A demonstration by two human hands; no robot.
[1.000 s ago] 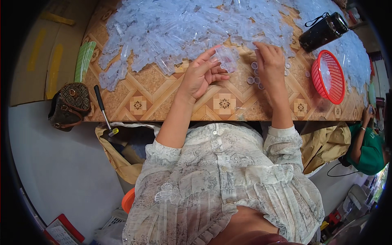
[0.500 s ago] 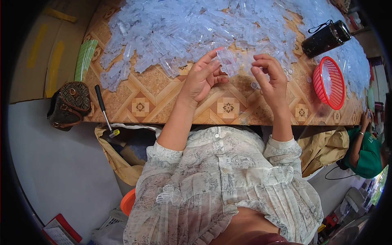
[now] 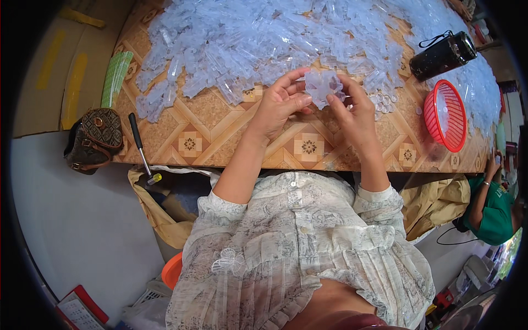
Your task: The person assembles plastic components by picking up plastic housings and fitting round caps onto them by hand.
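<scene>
Between my two hands is a clear plastic piece point(image 3: 323, 88), broad and flat, with an uneven outline. My left hand point(image 3: 283, 104) grips its left edge between thumb and fingers. My right hand point(image 3: 355, 110) pinches its right side, thumb low and fingers behind. Just right of my right hand lie several small clear rings point(image 3: 383, 103) on the patterned tabletop point(image 3: 231, 146). Beyond my hands spreads a large heap of clear plastic pieces point(image 3: 247, 44).
A red plastic basket point(image 3: 446, 116) and a black flask point(image 3: 443, 55) stand to the right. At the left edge are a hammer point(image 3: 137, 137), a brown patterned bag point(image 3: 96, 140) and a green card point(image 3: 115, 80). Another person in a green shirt point(image 3: 492, 212) is at far right.
My right hand has moved left and taken hold of the clear plastic piece, which now shows broad and flat between both hands. The small rings beside it show more fully.
</scene>
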